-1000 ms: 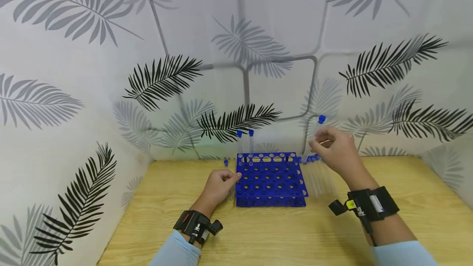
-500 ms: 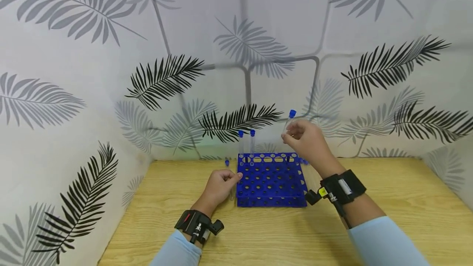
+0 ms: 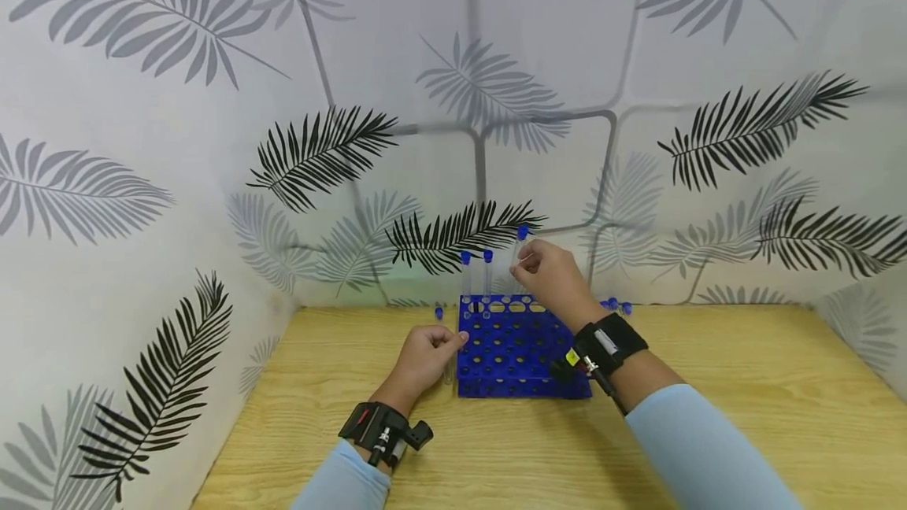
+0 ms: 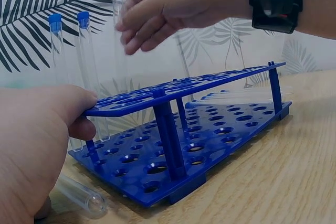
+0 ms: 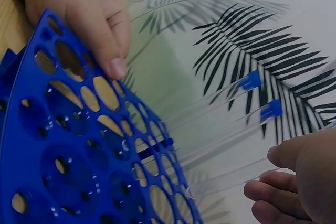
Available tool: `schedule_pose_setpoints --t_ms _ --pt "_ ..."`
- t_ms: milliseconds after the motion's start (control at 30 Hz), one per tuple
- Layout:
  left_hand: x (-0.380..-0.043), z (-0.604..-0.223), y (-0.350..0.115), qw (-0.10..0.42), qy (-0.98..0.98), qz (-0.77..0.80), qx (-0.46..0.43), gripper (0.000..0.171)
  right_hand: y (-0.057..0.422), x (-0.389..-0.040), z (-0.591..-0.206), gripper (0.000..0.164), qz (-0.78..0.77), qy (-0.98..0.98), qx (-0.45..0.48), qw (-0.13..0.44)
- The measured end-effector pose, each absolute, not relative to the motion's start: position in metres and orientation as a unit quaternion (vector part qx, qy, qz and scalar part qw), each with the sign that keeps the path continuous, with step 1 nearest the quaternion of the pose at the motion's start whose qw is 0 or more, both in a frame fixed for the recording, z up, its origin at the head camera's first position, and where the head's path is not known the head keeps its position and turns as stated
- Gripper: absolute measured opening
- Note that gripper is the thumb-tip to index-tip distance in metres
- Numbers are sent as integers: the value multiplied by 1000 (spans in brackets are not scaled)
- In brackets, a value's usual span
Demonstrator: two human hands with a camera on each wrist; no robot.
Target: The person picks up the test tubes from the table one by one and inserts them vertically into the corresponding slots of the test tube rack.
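A blue test tube rack (image 3: 496,360) stands on the wooden table. My left hand (image 3: 423,360) pinches its left edge, thumb on top of the upper plate and a finger beneath, as the left wrist view shows. My right hand (image 3: 554,275) holds a clear test tube (image 5: 226,179) with a blue cap between thumb and fingers, tilted slightly. In the right wrist view the tube's rounded bottom is right at the holes of the rack's back row. Two capped test tubes, one (image 3: 465,278) at the corner and another (image 3: 487,278) beside it, stand upright in that row.
One capped test tube (image 4: 86,198) lies on the table left of the rack, partly behind my left hand. Several more tubes (image 4: 226,97) lie to the rack's right, mostly hidden by my right forearm in the head view. A leaf-patterned wall covering (image 3: 397,179) rises behind the table (image 3: 744,384).
My right hand has carried the test tube left from above the lying tubes and then down to the rack's back row. My left hand has stayed on the rack's edge.
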State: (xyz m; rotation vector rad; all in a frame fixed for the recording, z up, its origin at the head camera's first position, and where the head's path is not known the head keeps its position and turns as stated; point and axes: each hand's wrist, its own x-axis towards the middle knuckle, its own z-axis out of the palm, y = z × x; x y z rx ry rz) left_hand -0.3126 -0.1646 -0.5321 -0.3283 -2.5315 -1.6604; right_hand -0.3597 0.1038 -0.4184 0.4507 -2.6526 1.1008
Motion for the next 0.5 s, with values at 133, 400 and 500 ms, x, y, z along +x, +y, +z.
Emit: schedule_pose_setpoints --t_ms 133,400,500 --pt "-312 -531 -165 46 -828 -549 -106 37 98 -363 -427 25 358 -914 160 108" --pt "-314 -532 -165 51 -825 -550 -119 37 91 -363 -443 16 326 -923 167 118" --pt "-315 -533 -166 57 -825 -549 -122 37 89 -364 -447 15 321 -924 173 119"
